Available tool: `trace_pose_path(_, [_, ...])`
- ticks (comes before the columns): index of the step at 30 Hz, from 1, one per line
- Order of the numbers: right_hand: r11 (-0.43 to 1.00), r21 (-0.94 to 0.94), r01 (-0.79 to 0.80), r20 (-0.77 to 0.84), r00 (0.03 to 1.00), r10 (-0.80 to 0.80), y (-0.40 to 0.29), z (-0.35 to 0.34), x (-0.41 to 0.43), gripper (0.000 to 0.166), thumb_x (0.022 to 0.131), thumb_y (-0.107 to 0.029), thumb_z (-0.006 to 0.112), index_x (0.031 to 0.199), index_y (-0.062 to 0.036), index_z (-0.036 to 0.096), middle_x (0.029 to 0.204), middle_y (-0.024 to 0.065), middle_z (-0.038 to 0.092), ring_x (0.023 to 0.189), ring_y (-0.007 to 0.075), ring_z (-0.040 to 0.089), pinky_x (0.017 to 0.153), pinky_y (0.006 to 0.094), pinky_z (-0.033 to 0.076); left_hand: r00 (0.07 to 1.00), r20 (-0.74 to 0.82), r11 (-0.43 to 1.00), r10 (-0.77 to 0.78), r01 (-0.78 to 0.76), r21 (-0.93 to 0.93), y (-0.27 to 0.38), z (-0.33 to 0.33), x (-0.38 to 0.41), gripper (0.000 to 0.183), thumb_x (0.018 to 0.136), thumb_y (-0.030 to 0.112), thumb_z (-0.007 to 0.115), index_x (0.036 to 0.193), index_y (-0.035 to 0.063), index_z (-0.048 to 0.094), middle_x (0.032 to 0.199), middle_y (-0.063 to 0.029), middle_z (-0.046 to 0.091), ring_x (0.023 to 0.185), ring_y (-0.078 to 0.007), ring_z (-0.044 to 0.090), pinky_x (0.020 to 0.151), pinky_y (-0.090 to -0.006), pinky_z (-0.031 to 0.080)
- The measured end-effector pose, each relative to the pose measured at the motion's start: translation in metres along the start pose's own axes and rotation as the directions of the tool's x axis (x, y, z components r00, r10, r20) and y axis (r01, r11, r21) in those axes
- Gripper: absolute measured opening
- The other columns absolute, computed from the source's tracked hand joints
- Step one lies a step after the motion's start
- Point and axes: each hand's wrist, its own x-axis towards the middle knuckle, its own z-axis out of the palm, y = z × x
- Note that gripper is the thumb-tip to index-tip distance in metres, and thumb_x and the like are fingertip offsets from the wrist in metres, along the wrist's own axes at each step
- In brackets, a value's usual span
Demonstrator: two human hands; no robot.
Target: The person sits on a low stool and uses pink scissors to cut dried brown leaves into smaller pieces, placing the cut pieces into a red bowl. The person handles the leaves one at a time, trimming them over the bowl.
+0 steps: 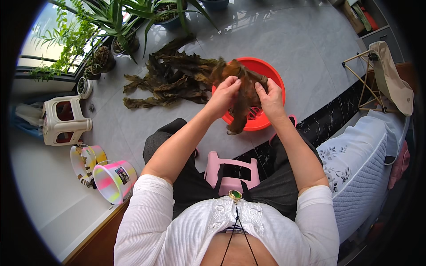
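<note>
Both hands grip one broad strip of dried brown kelp [244, 83] above a red plastic basin [273, 71]. My left hand [226, 94] pinches it between thumb and fingers on the left. On the right, my right hand [271, 99] has its thumb on top of the kelp's edge. An end of the strip hangs down over the basin's near rim. Inside the basin, partly covered by the kelp, lies a pink and dark item [254, 113] that I cannot make out. More kelp [169, 79] is spread on the grey floor tiles, reaching up to the basin's left side.
Potted aloe-like plants [121, 45] line the window. At left stand a white plastic stool [65, 121] and colourful buckets [114, 183]. A pink stool [233, 181] is between the legs. Right are a folding chair [389, 76] and a quilted bed [359, 176].
</note>
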Motion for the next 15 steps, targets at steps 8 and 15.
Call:
trace_pose_path(8, [0.999, -0.022, 0.032, -0.079, 0.996, -0.034, -0.001, -0.002, 0.002, 0.014, 0.091, -0.011, 0.059, 0.089, 0.0026, 0.056, 0.082, 0.0076, 0.063, 0.074, 0.0120, 0.055, 0.067, 0.0300, 0.048, 0.995, 0.087, 0.856, -0.046, -0.005, 0.517, 0.000, -0.005, -0.004, 0.034, 0.089, 0.018, 0.066, 0.115, -0.0001, 0.052, 0.106, -0.0042, 0.060, 0.097, -0.0112, 0.057, 0.086, -0.0281, 0.047])
trace_pose_path(15, [0.966, 0.231, -0.118, 0.034, 0.993, 0.113, -0.015, -0.001, 0.001, 0.020, 0.090, -0.017, 0.064, 0.093, 0.0012, 0.059, 0.089, 0.0054, 0.064, 0.082, 0.0105, 0.058, 0.073, 0.0280, 0.049, 0.999, 0.037, 0.965, -0.013, 0.003, 0.263, -0.009, -0.006, -0.001, 0.023, 0.096, 0.015, 0.053, 0.114, 0.0017, 0.054, 0.103, -0.0027, 0.062, 0.091, -0.0110, 0.059, 0.080, -0.0276, 0.050])
